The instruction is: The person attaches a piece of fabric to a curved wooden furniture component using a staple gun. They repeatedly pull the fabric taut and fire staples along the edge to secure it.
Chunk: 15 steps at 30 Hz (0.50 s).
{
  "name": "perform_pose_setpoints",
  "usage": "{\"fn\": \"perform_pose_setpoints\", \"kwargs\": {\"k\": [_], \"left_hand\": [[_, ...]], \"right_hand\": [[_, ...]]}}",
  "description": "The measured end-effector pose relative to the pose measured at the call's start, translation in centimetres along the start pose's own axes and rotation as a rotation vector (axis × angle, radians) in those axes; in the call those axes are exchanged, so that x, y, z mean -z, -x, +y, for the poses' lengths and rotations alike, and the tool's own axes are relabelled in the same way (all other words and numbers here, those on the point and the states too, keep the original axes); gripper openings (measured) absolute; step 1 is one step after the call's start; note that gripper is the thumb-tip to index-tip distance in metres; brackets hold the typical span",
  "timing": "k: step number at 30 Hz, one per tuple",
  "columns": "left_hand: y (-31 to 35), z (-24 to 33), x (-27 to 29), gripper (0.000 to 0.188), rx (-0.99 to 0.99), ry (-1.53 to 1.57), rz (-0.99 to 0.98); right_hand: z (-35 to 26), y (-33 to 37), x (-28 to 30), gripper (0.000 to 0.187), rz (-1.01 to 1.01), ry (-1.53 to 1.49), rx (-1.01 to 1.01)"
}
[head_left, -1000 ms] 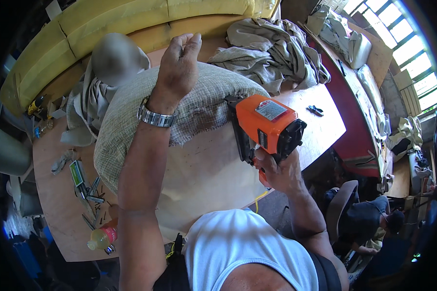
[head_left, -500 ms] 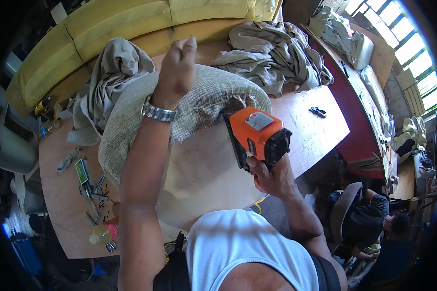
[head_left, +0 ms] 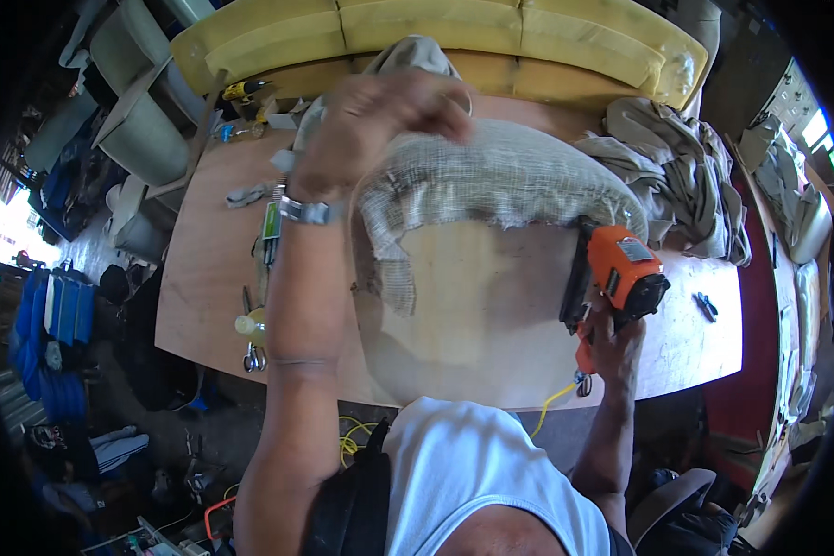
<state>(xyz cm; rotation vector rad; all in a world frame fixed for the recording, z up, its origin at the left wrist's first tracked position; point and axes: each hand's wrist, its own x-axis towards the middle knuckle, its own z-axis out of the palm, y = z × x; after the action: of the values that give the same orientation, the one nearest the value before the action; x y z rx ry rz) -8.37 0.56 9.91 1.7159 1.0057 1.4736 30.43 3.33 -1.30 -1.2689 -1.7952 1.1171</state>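
My right hand (head_left: 612,338) is wrapped round the handle of an orange and black staple gun (head_left: 624,264). The gun's nose meets the right end of the frayed edge of woven grey-beige fabric (head_left: 519,181). That fabric is folded over the far rim of a padded panel with a bare wooden face (head_left: 473,296). Over the panel's left far part hovers my left hand (head_left: 380,125), smeared by motion, a metal watch on its wrist. Its finger pose is unclear, and no object shows in it. A yellow hose (head_left: 554,408) runs below the gun.
The panel lies on a wooden table (head_left: 213,269). Pliers (head_left: 706,307) rest at the right; scissors (head_left: 254,358) and a bottle (head_left: 250,324) at the left. Crumpled grey cloth (head_left: 686,176) lies far right. A yellow foam sofa (head_left: 435,32) stands behind.
The view has swung, so table and panel sit differently in the picture. My left hand has turned from upright to bent over rightward. The staple gun stays in my right hand at the fabric edge.
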Motion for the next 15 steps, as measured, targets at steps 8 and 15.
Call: {"fn": "perform_pose_setpoints", "kwargs": {"k": [8, 15], "left_hand": [[6.7, -14.4, 10.5, 0.04, 0.54, 0.037, 0.392], [5.5, -27.8, 10.8, 0.054, 0.556, 0.143, 0.351]], "right_hand": [[-0.2, 5.7, -5.3, 0.025, -0.117, -0.02, 0.001], [-0.8, 7.1, -7.9, 0.018, -0.029, 0.244, 0.031]]}}
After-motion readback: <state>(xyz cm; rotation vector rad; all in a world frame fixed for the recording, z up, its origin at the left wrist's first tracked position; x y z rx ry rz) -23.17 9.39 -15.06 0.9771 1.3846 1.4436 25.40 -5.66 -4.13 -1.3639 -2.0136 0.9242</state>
